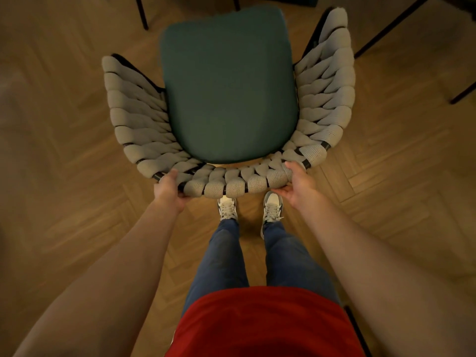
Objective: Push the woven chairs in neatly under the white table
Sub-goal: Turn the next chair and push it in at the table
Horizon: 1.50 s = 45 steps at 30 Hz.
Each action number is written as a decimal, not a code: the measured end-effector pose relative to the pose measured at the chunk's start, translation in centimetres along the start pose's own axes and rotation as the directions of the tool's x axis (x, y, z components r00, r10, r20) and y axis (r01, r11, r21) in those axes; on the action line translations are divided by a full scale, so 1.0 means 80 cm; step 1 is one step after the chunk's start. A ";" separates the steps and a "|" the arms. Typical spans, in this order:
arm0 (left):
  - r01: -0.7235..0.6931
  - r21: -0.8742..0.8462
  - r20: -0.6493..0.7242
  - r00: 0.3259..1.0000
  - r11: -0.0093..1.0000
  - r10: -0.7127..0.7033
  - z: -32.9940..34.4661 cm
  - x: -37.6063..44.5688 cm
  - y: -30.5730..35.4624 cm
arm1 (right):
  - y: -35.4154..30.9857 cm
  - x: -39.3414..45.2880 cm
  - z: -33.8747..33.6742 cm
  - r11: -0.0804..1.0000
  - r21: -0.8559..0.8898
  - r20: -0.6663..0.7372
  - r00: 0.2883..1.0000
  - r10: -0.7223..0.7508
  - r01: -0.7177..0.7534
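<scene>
A woven chair [327,99] stands right in front of me, seen from above, with a thick grey braided backrest curving round a dark green seat cushion [228,86]. My left hand [168,188] grips the back rim on its left side. My right hand [298,184] grips the same rim on its right side, thumb over the top and fingers underneath. The white table is not in view.
Herringbone wooden floor [64,176] surrounds the chair. Thin black furniture legs stand at the top left [142,12], top right [389,27] and right edge [463,94]. Another black leg [358,331] is near my right side. My feet stand just behind the chair.
</scene>
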<state>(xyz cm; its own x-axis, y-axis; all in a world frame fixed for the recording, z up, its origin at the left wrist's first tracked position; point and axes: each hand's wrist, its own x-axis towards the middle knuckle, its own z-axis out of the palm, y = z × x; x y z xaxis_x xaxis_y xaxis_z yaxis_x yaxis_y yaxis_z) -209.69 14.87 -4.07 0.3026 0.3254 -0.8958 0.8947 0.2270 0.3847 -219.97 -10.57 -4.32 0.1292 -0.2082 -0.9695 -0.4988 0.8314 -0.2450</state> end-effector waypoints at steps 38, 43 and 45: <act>-0.489 0.372 0.887 0.438 -0.789 0.147 -0.029 0.035 0.076 | 0.055 -0.035 0.047 -0.548 -0.779 0.608 0.584 -0.539 0.306; -0.497 0.340 0.893 0.436 -0.798 0.109 -0.022 0.028 0.075 | 0.050 -0.037 0.043 -0.544 -0.792 0.585 0.605 -0.541 0.279; -0.513 0.334 0.899 0.426 -0.791 0.103 -0.016 0.022 0.072 | 0.047 -0.039 0.037 -0.536 -0.799 0.574 0.610 -0.547 0.271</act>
<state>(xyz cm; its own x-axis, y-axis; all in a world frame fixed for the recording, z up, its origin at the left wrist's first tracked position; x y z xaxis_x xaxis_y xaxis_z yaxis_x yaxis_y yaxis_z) -204.41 17.93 -3.18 0.5163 -0.6630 -0.5421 -0.7533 -0.6527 0.0807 -219.72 -5.31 -2.24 0.8431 -0.2858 -0.4555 -0.3824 -0.9142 -0.1342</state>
